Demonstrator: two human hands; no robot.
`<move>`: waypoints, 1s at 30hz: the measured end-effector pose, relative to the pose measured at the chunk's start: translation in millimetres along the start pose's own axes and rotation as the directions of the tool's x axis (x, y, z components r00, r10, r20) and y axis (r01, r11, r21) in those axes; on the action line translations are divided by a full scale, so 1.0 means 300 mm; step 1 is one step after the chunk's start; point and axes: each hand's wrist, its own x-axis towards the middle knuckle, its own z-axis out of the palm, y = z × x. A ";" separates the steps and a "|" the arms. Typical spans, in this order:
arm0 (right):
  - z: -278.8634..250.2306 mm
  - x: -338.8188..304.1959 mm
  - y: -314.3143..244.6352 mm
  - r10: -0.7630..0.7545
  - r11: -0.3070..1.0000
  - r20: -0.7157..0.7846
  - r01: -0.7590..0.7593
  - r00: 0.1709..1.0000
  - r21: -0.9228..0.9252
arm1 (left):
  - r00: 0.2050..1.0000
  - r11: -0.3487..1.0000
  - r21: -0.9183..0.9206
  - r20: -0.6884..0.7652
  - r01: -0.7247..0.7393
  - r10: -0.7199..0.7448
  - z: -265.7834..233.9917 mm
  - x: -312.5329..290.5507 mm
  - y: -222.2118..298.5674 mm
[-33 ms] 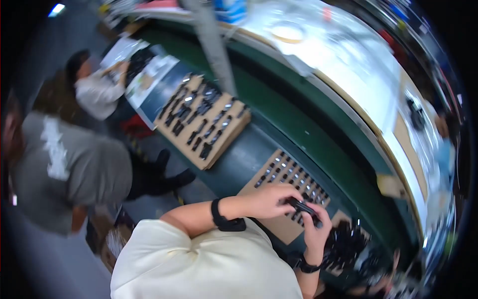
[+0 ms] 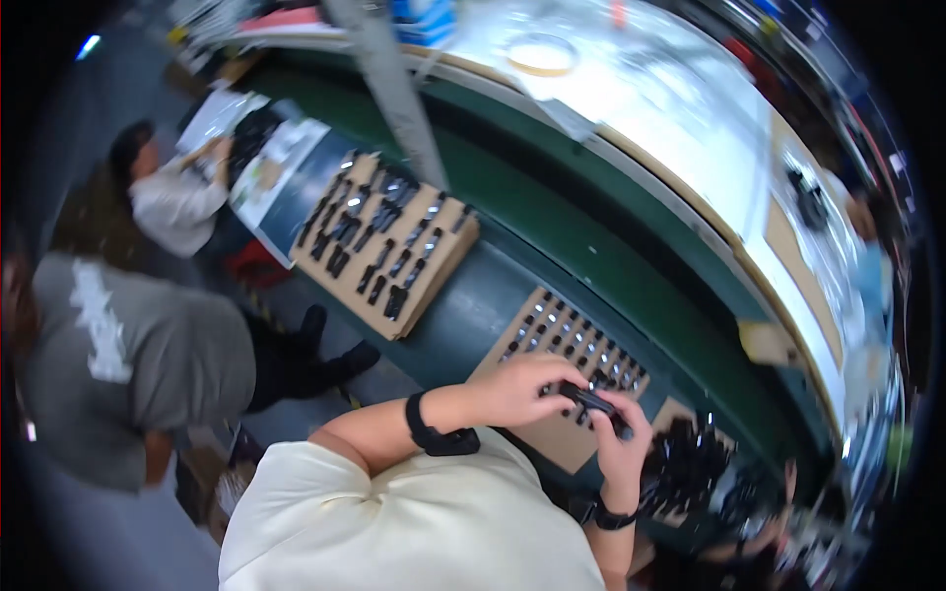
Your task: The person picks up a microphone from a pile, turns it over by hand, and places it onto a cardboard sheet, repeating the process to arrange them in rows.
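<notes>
In front of my chest, both hands hold a small black elongated part (image 2: 591, 397) with a glossy spot on it. My left hand (image 2: 527, 390) pinches its left end, and my right hand (image 2: 622, 445) grips the other end between thumb and fingers. Blur and distance hide its exact kind. Beneath and beyond my hands lies a cardboard sheet (image 2: 562, 451) bearing rows of small dark parts with shiny tops. To the right of my right hand, a heap of black parts (image 2: 685, 463) rests on the bench.
Farther left on the green bench (image 2: 473, 295) stands a stack of cardboard sheets (image 2: 434, 286) with black parts in rows. A grey post (image 2: 389, 98) rises behind it. One person (image 2: 138, 364) stands at left; another (image 2: 177, 202) works at the bench's far end. A white-covered table (image 2: 650, 108) runs behind.
The whole scene has shifted slightly left in the picture. My hands keep hold of the black part, which is tilted a little differently.
</notes>
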 end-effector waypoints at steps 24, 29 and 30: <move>0.304 -0.182 -0.259 -0.248 0.965 -0.175 0.228 0.953 -0.131 | 0.908 0.935 -0.189 0.246 -0.299 0.340 -0.279 -0.061 0.037; 0.317 -0.182 -0.270 -0.143 0.987 -0.210 0.125 0.967 -0.099 | 0.866 0.900 -0.125 0.246 -0.418 0.436 -0.275 -0.053 0.015; 0.320 -0.181 -0.258 -0.147 0.987 -0.216 0.129 0.965 -0.095 | 0.908 0.939 -0.149 0.246 -0.309 0.338 -0.274 -0.056 0.015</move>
